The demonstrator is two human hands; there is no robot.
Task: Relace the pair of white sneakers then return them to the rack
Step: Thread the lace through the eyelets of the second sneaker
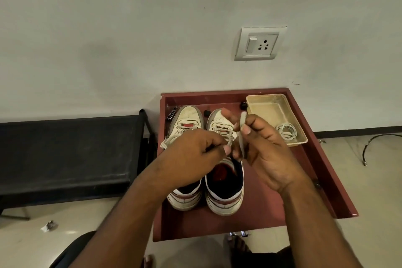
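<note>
Currently both hands pinch the lace [242, 137] above the right sneaker [224, 172]: left hand [195, 154], right hand [265, 148], fingers curled. Risk: slack grip lets it slip from the eyelets.

I am finding no readable text, brand, number or sign anywhere in this view. The white sneakers [206, 159] are showing only red and white panels with no legible logo, and the wall socket [260, 44] and the beige plastic tray [293, 115] are carrying no markings I can read.
</note>
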